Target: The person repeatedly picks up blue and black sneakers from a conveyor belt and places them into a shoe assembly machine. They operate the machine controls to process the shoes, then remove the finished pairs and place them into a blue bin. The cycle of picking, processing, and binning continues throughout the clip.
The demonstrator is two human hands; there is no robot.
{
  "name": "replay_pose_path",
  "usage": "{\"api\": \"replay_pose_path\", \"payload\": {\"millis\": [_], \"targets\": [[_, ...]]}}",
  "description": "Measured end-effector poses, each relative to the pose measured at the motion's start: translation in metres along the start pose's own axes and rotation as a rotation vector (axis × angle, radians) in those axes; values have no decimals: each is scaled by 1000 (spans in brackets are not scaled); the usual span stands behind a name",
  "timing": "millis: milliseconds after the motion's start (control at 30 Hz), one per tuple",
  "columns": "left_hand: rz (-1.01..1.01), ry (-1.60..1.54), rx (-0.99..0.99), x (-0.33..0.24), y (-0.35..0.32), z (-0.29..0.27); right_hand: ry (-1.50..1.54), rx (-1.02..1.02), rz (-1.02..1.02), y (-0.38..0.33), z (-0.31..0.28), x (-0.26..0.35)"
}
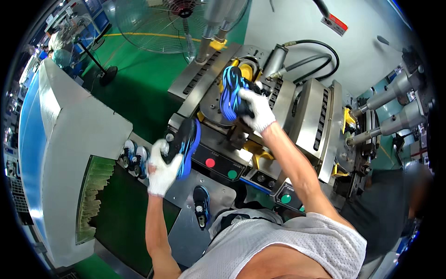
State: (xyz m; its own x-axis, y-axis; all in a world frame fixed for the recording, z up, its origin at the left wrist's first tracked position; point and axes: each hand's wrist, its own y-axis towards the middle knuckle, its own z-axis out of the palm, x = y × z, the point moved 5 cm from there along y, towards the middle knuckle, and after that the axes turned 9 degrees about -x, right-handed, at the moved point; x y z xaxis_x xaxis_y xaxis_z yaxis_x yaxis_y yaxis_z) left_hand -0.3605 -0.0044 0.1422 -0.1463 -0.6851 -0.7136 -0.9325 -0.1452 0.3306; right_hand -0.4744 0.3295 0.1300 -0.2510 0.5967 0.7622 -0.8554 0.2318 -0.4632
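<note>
My left hand (162, 169), in a white knit glove, is closed around a black sneaker with a blue sole (188, 144), held toe up in front of the press's control panel. In the same kind of glove, my right hand (258, 110) grips a second sneaker (229, 93), its black, blue and light-blue patterned outsole turned outward. That shoe is at the press's yellow clamp (246, 70); whether it touches the clamp I cannot tell. Another dark sneaker (201, 204) lies on the metal plate (183, 232) nearer my body.
A control panel (218, 162) with red and green buttons fronts the press. To the left, several sneakers (134, 159) stand at the mouth of a grey conveyor housing (69, 139) with a strip curtain. A caged fan (172, 23) is behind. A person in dark clothing (378, 204) is at right.
</note>
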Motion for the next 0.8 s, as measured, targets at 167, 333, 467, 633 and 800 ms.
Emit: {"api": "replay_pose_path", "payload": {"millis": [167, 333, 467, 633, 800], "targets": [[-354, 259, 79, 105, -128, -47, -272, -297, -123, 167, 14, -4], [-611, 379, 54, 164, -228, -54, -1343, -759, -468, 260, -13, -33], [-687, 521, 38, 176, -284, -33, -1218, -734, -307, 229, 25, -41], [-923, 484, -20, 175, -345, 17, -1046, -784, -214, 237, 12, -43], [-1069, 386, -123, 200, -383, 44, -810, -1009, -236, 315, -28, -66]]}}
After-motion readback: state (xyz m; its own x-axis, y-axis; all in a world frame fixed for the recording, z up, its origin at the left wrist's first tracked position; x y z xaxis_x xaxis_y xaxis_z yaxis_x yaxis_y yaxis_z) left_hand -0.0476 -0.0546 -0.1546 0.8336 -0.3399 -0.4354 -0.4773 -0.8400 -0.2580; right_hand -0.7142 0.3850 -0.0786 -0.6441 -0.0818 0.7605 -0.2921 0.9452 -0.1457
